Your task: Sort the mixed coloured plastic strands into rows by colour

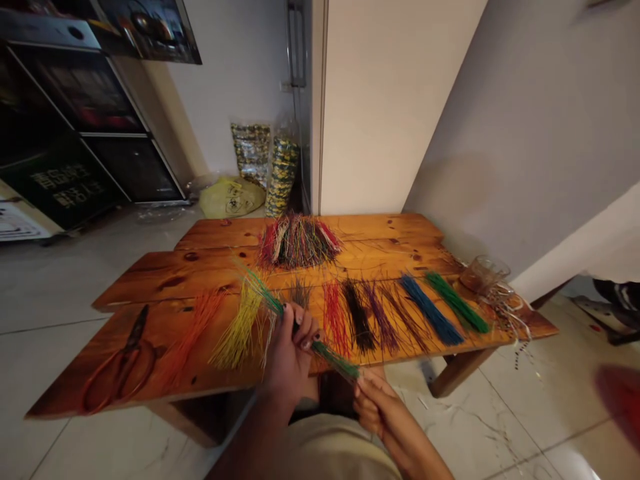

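Note:
A bundle of thin green wires (333,360), with a few darker strands among it, runs slantwise above the table's front edge. My left hand (293,340) is closed around its middle, and its upper end fans out past my fingers. At the lower right end, my right hand (375,403) grips the same bundle. Close to my left hand lie yellow wires (237,327) and some grey wires (300,291). To the right are sorted piles of red wires (333,317), black wires (359,317), purple wires (381,319), brown wires (407,313), blue wires (433,310) and green wires (457,303).
Scissors (125,367) and orange wires (193,333) lie at the left of the wooden table (145,280). A mixed wire heap (300,241) sits at the back. A glass (485,275) and tangled scraps (505,303) occupy the right end. Bags (233,197) stand behind.

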A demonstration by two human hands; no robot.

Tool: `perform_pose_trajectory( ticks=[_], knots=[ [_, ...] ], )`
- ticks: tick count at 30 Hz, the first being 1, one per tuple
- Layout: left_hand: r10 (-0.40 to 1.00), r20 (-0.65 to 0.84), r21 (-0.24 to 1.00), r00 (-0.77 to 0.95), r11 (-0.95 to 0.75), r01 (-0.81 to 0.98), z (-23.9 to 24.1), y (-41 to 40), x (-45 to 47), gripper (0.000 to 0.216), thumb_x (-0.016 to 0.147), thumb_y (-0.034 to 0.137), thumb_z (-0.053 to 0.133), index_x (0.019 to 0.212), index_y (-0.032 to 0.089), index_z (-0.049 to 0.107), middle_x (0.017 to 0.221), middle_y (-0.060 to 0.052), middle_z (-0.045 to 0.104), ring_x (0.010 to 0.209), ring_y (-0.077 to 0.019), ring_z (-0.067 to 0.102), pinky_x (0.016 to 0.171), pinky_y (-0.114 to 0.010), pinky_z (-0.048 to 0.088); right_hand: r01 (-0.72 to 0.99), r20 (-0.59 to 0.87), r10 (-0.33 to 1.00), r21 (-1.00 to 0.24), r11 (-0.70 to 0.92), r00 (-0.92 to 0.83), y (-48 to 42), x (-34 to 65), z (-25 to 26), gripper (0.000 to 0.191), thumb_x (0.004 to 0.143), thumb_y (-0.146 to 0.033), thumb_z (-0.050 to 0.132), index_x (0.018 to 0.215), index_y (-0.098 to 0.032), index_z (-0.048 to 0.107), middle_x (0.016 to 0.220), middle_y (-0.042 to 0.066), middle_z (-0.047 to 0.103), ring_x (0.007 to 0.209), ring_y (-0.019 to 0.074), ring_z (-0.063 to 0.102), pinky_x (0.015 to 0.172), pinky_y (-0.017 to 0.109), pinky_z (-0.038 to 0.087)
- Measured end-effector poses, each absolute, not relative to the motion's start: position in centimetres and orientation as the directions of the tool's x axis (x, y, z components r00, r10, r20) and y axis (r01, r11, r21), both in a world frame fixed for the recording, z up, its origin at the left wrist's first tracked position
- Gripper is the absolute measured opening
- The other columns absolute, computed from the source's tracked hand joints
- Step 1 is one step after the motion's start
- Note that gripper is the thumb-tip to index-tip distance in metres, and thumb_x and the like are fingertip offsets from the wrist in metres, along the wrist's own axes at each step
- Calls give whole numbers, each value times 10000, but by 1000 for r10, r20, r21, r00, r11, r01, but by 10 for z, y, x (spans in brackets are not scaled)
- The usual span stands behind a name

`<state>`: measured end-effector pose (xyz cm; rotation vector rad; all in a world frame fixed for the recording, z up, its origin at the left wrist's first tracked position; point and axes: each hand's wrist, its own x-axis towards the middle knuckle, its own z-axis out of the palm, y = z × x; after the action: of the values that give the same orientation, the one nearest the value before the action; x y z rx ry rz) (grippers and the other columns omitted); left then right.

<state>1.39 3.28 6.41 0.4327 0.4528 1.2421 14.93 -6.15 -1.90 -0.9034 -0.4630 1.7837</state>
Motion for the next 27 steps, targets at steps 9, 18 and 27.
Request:
perform_pose_trajectory(
  ticks=[9, 18, 27],
  knots=[
    [988, -48, 520, 147, 150, -841, 67, 48, -11, 267, 880, 301, 495, 660, 162, 432, 546, 75, 231, 436, -46, 225, 440, -143, 319, -752, -349, 929, -578, -319, -126, -59, 177, -2, 168, 785, -254, 664, 890, -134, 612, 584, -64, 317, 474, 31, 236, 405, 120, 239],
    [985, -105, 567, 138, 173, -806, 56, 45, -25, 281, 852, 319, 541, 646, 160, 436, 524, 75, 231, 438, -49, 241, 413, -148, 304, -935, -363, 932, -324, -142, -16, -31, 205, -8, 222, 773, -157, 660, 990, -160, 611, 803, 7, 634, 667, 73, 552, 572, 165, 470],
    [963, -243, 576, 118, 242, -781, 33, 40, -60, 281, 819, 314, 591, 641, 162, 435, 511, 79, 257, 416, -41, 272, 369, -163, 276, -576, -292, 904, -815, -64, 313, -26, 256, -17, 294, 781, -358, 628, 1048, -234, 625, 941, 30, 639, 770, 128, 597, 663, 252, 499]
  ],
)
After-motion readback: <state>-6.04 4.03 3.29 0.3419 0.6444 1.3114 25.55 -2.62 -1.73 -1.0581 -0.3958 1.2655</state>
